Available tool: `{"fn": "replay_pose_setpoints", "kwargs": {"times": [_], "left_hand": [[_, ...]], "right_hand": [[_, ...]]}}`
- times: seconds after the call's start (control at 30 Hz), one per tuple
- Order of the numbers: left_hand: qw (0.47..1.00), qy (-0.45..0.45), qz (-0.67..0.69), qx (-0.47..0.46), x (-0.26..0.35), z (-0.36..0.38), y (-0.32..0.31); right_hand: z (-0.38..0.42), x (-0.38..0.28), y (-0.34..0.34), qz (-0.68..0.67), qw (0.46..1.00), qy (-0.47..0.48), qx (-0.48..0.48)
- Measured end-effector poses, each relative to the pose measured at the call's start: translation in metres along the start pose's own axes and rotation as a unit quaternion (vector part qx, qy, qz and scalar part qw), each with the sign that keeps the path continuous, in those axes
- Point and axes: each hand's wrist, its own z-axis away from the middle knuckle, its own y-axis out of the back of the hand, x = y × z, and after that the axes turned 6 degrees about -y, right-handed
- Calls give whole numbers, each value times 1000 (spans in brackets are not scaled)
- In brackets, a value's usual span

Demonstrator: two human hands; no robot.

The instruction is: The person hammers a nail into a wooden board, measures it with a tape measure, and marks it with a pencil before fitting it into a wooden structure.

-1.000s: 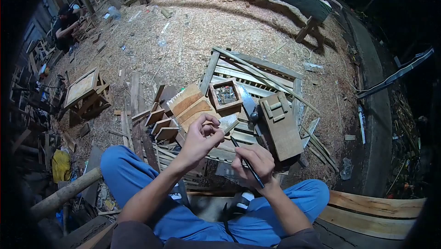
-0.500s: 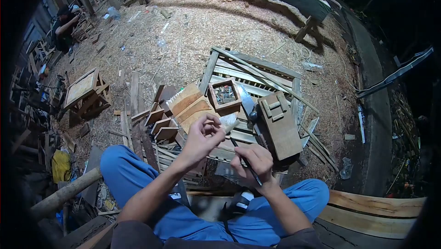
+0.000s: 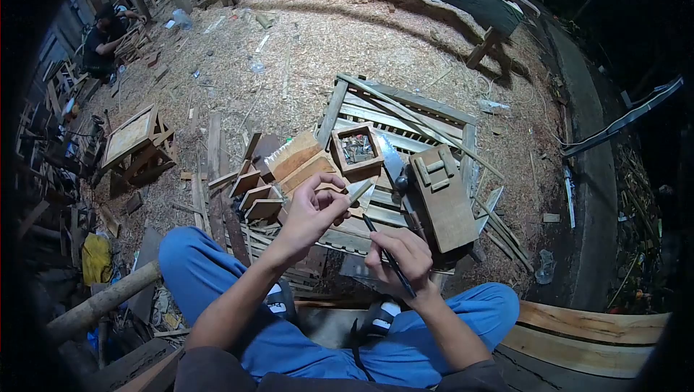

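My left hand [image 3: 311, 217] is raised over the work area, thumb and fingers pinching a short, pale wooden stick [image 3: 360, 191] that points up and right. Close by on the right, my right hand [image 3: 406, 253] is closed around a slim black tool [image 3: 395, 267]. Its narrow upper end sits just below the stick, while the lower end passes along my wrist. Beyond both hands, a square wooden box [image 3: 356, 149] holds many small metal pieces. A hand saw [image 3: 391, 158] lies beside it on a slatted wooden frame [image 3: 405, 95].
A wooden board with a handle [image 3: 442, 200] lies at the right. Brown wooden pieces [image 3: 262, 200] stand in a row at the left, near a small wooden stool [image 3: 132, 137]. Far left, a person [image 3: 103, 41] crouches by scrap wood. Shavings [image 3: 325, 37] cover the ground.
My left hand has turned slightly, and the stick now shows more fully, tilted up to the right. My right hand and the black tool have barely moved.
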Motion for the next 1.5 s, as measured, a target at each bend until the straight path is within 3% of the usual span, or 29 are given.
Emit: {"fn": "replay_pose_setpoints", "kwargs": {"times": [1.0,1.07,1.3,1.37,1.47,1.5], "left_hand": [[1000,22,-7,-19,-8,0,-11],[1000,20,-7,-8,-1,-1,-11],[1000,5,-6,-2,-3,-1,-2],[1000,9,-5,-8,-5,-2,0],[998,-3,-61,0,-13,-7,11],[988,-63,-135,26,-19,-10,14]], "right_hand": [[-1,2,-2,6,999,-41,-4],[4,8,-2,19,995,-92,-36],[5,13,-10,18,995,-93,-40],[6,14,-10,13,988,-133,-83],[8,20,-13,70,981,-136,-123],[11,24,-16,69,981,-136,-123]]}}
